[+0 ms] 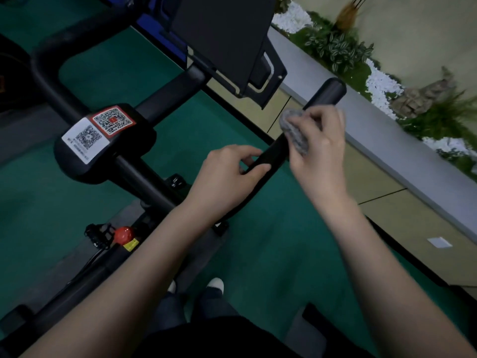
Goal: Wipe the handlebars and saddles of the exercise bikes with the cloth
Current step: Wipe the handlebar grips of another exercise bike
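Head view: cloth on the handlebar's right arm, free end just beyond it

Seen from above, the exercise bike (140, 178) fills the left and middle of the picture, and its sticker block (103, 140) serves as the marker for everything else. The dark screen mount (222, 40) stands beyond the block and to its right. The red knob (124, 234) sits on the near side of the block, lower on the frame. No saddle is in sight.

The handlebar (327, 93) loops out from the block, and its right arm is a straight black bar well to the right of the block. Its long axis runs slantwise, from low and near the person up to a rounded end far to the right.

The left hand (227, 174) is on the stretch of that arm nearer the block, with its fingers curled round the bar to steady it. The right hand (317, 148) is farther from the block and just beside the left hand on the same bar. It holds the grey cloth (294, 130) bunched in its fingers, with the cloth touching the bar.

The bare end of the bar lies just past the right hand, on the side away from the block. I judge that the next stroke should follow the bar's axis outward to that end. The right hand is the nearer one and already has the cloth. The loop on the far left of the block and the saddles would remain to do.
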A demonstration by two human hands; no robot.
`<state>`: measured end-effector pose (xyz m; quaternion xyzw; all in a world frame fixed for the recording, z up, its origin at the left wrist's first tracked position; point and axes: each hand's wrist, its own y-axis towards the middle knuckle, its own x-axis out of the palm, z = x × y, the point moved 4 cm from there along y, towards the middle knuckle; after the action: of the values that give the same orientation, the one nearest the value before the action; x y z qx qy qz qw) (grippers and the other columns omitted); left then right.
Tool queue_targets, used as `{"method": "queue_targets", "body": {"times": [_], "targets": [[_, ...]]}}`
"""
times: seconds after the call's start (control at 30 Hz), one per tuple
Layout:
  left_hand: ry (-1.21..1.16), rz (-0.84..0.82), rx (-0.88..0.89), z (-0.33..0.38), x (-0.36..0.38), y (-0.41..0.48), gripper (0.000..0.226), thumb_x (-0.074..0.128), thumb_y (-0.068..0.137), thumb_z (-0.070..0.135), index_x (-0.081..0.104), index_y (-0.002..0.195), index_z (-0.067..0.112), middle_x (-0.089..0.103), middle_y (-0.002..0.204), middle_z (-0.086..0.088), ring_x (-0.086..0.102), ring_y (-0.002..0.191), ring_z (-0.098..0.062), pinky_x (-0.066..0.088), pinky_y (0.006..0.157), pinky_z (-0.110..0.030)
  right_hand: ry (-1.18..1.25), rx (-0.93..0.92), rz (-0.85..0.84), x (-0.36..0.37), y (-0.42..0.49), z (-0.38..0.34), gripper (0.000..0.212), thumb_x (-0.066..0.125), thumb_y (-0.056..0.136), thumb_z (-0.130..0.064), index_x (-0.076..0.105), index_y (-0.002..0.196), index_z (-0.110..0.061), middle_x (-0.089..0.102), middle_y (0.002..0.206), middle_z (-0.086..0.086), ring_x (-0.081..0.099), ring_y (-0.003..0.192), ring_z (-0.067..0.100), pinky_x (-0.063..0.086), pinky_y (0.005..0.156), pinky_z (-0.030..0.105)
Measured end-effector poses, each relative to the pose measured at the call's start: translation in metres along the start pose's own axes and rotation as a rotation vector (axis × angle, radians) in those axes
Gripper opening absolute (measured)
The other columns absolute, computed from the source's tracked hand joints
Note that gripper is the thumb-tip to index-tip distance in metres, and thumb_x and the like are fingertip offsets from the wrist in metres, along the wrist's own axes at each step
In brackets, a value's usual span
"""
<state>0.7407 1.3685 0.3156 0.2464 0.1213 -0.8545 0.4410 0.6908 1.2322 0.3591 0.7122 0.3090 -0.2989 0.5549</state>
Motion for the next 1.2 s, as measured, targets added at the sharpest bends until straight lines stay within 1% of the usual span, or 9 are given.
{"method": "queue_targets", "body": {"times": [0.07,0.17,0.27,0.4,0.6,0.73,0.87,1.03,1.2], "targets": [[-0.013,-0.001,0.003,-0.001,0.000,0.000,0.027,0.066,0.086,0.036,0.069,0.111,0.028,0.063,0.087,0.012,0.061,0.077,-0.012,0.048,0.078,-0.028,-0.088,-0.105,-0.128,0.001,0.009,-0.004,0.015,0.067,0.080,0.005,0.070,0.095,0.006,0.059,0.094,0.022,0.053,0.093,0.040,0.034,0.081,0.023],[-0.039,-0.001,-0.003,-0.003,0.002,0.001,0.027,0.066,0.085,0.037,0.069,0.111,0.029,0.066,0.090,0.009,0.059,0.078,-0.013,0.048,0.078,-0.027,-0.135,-0.261,-0.424,0.004,0.022,-0.008,0.014,0.064,0.085,-0.001,0.071,0.097,0.002,0.062,0.094,0.017,0.053,0.095,0.037,0.041,0.080,0.035],[-0.056,-0.004,-0.012,-0.004,0.001,0.001,0.029,0.066,0.085,0.038,0.068,0.112,0.028,0.067,0.093,0.008,0.059,0.080,-0.014,0.047,0.077,-0.026,-0.142,-0.347,-0.685,0.004,0.040,-0.010,0.016,0.063,0.088,-0.009,0.072,0.099,-0.003,0.064,0.094,0.014,0.053,0.097,0.031,0.044,0.080,0.037],[-0.073,-0.018,-0.022,-0.006,0.002,0.002,0.029,0.066,0.085,0.039,0.068,0.112,0.028,0.069,0.096,0.007,0.061,0.084,-0.015,0.047,0.078,-0.027,-0.214,-0.409,-0.810,0.011,0.059,-0.018,0.015,0.061,0.086,-0.010,0.073,0.094,-0.006,0.066,0.092,0.012,0.055,0.096,0.030,0.046,0.080,0.039],[-0.084,-0.019,-0.046,-0.009,0.003,0.001,0.034,0.067,0.085,0.041,0.067,0.115,0.027,0.068,0.098,0.006,0.061,0.089,-0.016,0.046,0.081,-0.026,-0.226,-0.298,-1.153,0.031,0.061,-0.034,0.018,0.055,0.087,-0.012,0.072,0.092,-0.013,0.069,0.088,0.007,0.061,0.084,0.023,0.052,0.077,0.039],[-0.100,-0.032,-0.039,-0.010,0.002,0.001,0.032,0.066,0.085,0.042,0.067,0.115,0.030,0.066,0.096,0.007,0.061,0.087,-0.015,0.048,0.081,-0.028,-0.303,-0.265,-1.210,0.031,0.071,-0.033,0.019,0.056,0.087,-0.010,0.072,0.096,-0.017,0.063,0.085,0.005,0.061,0.088,0.025,0.053,0.078,0.040],[-0.111,-0.035,-0.036,-0.012,0.002,0.001,0.028,0.066,0.085,0.041,0.068,0.111,0.032,0.062,0.086,0.015,0.061,0.084,-0.014,0.048,0.079,-0.027,-0.401,-0.287,-1.154,0.030,0.073,-0.028,0.019,0.060,0.086,-0.012,0.070,0.099,-0.020,0.060,0.089,0.005,0.060,0.092,0.029,0.053,0.079,0.040],[-0.111,-0.041,-0.037,-0.013,0.003,0.002,0.029,0.066,0.084,0.042,0.068,0.112,0.033,0.058,0.081,0.022,0.058,0.078,-0.008,0.044,0.073,-0.023,-0.393,-0.254,-1.050,0.018,0.089,-0.009,0.016,0.057,0.088,-0.014,0.071,0.091,-0.020,0.068,0.089,0.002,0.059,0.090,0.023,0.036,0.075,0.029],[-0.119,-0.061,-0.062,-0.014,0.002,0.005,0.028,0.068,0.083,0.042,0.068,0.110,0.033,0.061,0.084,0.019,0.060,0.075,-0.005,0.043,0.071,-0.021,-0.262,-0.179,-1.217,0.016,0.091,-0.013,0.006,0.068,0.086,-0.026,0.071,0.091,-0.027,0.069,0.091,-0.002,0.060,0.089,0.017,0.051,0.082,0.037]]}}
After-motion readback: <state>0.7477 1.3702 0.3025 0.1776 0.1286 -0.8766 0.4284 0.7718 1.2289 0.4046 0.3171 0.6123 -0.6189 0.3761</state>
